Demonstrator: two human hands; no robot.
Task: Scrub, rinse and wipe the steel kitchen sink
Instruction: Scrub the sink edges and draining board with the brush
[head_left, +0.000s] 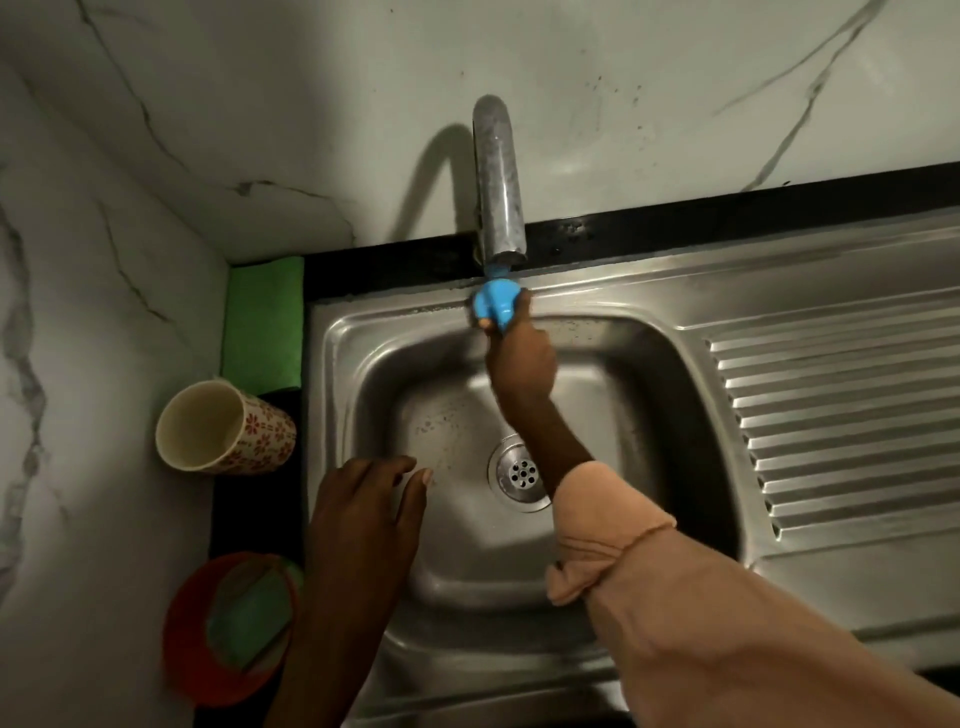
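The steel sink (623, 364) fills the middle of the view, with a round drain (521, 472) in its basin. A steel tap spout (497, 182) arches out from the back wall. Under its tip sits a blue tap handle (493, 304). My right hand (522, 358) reaches across the basin and its fingers grip that blue handle. My left hand (363, 512) hovers over the basin's left side with fingers spread and relaxed, holding nothing. I see no water running.
A ribbed drainboard (841, 426) lies right of the basin. On the dark counter to the left lie a floral cup (223, 426) on its side, a folded green cloth (265, 322) and an orange bowl (187, 639) holding a green sponge (249, 618). Marble walls close the back and left.
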